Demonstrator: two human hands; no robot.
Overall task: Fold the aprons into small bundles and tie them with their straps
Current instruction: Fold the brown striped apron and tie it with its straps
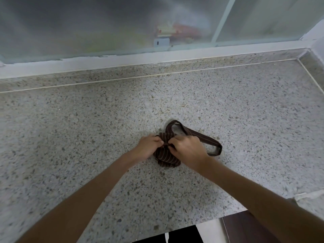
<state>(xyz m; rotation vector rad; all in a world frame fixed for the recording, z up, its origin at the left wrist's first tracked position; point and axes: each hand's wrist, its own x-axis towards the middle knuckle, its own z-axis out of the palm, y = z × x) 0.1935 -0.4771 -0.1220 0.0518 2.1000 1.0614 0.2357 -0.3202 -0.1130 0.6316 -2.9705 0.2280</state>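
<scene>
Fingers of the left hand and right hand pinched the strap atop the striped apron bundle mid-countertop. Soft, light cloth (likely springing open), best gripped at the knot.

We see the left hand and right hand pinching the striped apron bundle on the speckled surface, its strap looping beside it.
</scene>
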